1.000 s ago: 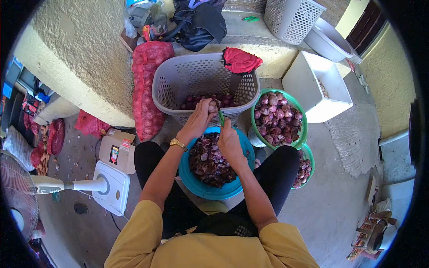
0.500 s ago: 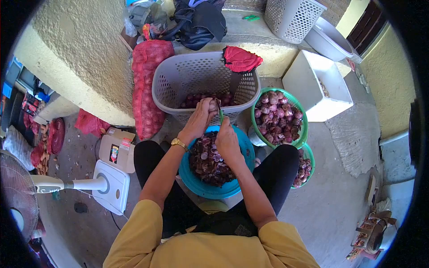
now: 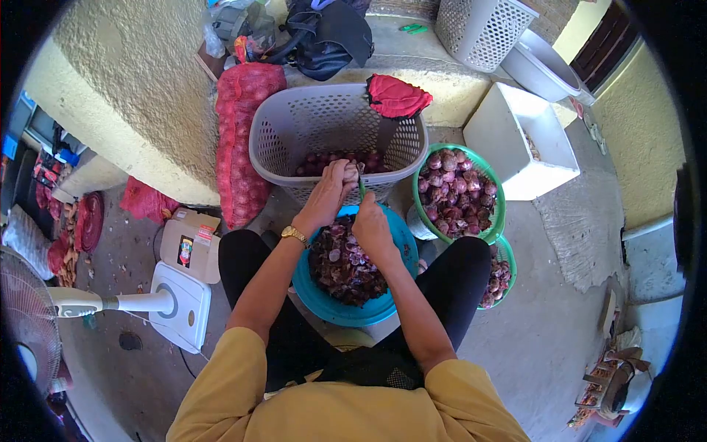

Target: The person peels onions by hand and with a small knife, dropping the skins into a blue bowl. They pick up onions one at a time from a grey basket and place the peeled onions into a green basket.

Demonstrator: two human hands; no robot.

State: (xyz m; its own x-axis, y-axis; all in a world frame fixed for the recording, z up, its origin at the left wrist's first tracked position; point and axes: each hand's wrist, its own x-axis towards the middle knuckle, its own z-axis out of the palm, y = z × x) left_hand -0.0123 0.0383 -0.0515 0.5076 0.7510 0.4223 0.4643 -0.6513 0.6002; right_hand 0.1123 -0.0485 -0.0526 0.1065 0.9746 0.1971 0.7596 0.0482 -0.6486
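Above the blue basin, my left hand is closed round a small onion, mostly hidden by the fingers. My right hand grips a green-handled tool, its tip against what the left hand holds. Onion skins and pieces fill much of the basin between my knees. Just beyond my hands stands the grey perforated basket, with red onions at its bottom. A green basket of red onions is to the right.
A red net sack of onions leans left of the grey basket. A red cloth hangs on its rim. A white box stands at the right, a second green basket near my right knee, and a fan at the left.
Both hands stay close together in nearly the same place. The right hand and the tool have shifted slightly, and the tool looks more tilted.
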